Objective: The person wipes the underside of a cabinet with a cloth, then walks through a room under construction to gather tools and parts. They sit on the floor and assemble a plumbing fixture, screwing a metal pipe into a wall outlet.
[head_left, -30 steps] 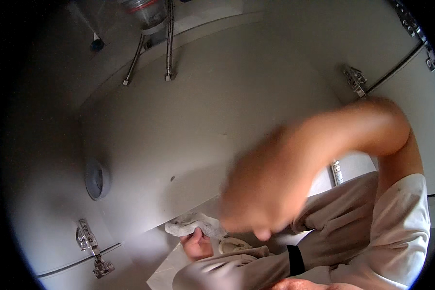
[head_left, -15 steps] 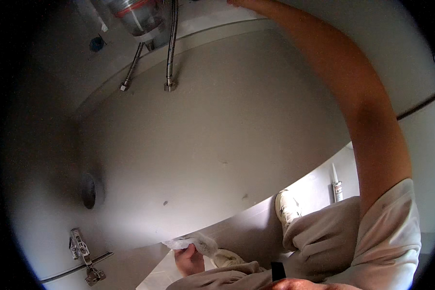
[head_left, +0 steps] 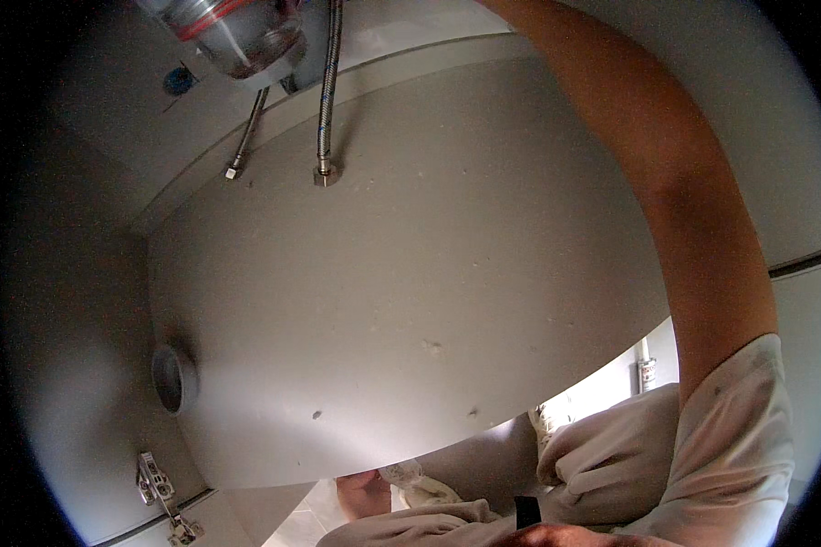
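My left hand [head_left: 363, 495] is low in the view, beyond the front edge of the cabinet floor, which hides most of its fingers. A crumpled, whitish, see-through sheet [head_left: 401, 472], perhaps plastic, shows beside it, and the hand appears closed on it. My bare right arm [head_left: 675, 173] reaches up along the right side of the cabinet. Its hand is cut off by the top edge. Left of that arm hang two braided metal hoses [head_left: 327, 100] with hex nuts on their free ends. A clear drain body with a red ring [head_left: 242, 38] sits at the upper left.
The grey cabinet floor [head_left: 410, 264] carries small crumbs. A round pipe opening [head_left: 173, 378] is at the left wall, with a metal hinge [head_left: 155, 479] below it. A blue round fitting [head_left: 179, 81] shows on the back panel. Outside stands a sealant cartridge [head_left: 647, 372].
The view has shifted closer to the drain body and hoses. My left hand and the whitish sheet are now more covered by the cabinet edge. My right hand has passed out of view above.
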### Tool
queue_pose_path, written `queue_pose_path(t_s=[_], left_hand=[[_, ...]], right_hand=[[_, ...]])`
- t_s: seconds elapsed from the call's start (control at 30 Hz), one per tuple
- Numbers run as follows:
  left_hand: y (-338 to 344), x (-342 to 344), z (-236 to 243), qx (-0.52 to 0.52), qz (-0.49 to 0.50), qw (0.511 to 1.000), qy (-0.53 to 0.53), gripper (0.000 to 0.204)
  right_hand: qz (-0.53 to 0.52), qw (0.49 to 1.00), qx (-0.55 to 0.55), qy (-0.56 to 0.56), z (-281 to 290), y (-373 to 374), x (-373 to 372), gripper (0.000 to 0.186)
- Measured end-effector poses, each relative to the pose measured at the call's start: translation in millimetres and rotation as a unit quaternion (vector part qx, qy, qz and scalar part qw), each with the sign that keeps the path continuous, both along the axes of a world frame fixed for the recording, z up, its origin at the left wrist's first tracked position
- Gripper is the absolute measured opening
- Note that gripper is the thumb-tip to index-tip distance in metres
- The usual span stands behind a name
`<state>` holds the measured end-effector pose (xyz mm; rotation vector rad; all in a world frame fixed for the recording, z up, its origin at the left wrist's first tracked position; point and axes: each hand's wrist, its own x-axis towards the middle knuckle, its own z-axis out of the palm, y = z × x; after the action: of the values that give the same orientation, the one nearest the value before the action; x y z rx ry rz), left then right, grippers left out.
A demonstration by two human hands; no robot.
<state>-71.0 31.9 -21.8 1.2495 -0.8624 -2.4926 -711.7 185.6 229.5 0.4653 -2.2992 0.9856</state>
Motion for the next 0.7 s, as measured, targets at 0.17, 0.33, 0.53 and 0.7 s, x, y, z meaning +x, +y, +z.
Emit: queue_pose_path(t_s=[0.17,0.33,0.53,0.7], left_hand=[[5,-11,-6,0.039,0.037,0.999,-0.002,0.033],[2,-4,-14,0.080,0.066,0.995,0.005,0.030],[3,-7,-2,0.024,0.009,1.000,0.012,0.033],[1,-7,-9,0.039,-0.011,0.999,0.033,0.036]], right_hand=[[-0.018,1.000,0.004,-0.025,-10,-3,-5,0.067],[-0.038,0.999,-0.033,0.011,-23,1,-22,0.066],[-0.008,0.998,0.039,-0.057,-35,-15,-20,0.061],[-0.011,0.998,0.006,-0.059,-37,3,-23,0.061]])
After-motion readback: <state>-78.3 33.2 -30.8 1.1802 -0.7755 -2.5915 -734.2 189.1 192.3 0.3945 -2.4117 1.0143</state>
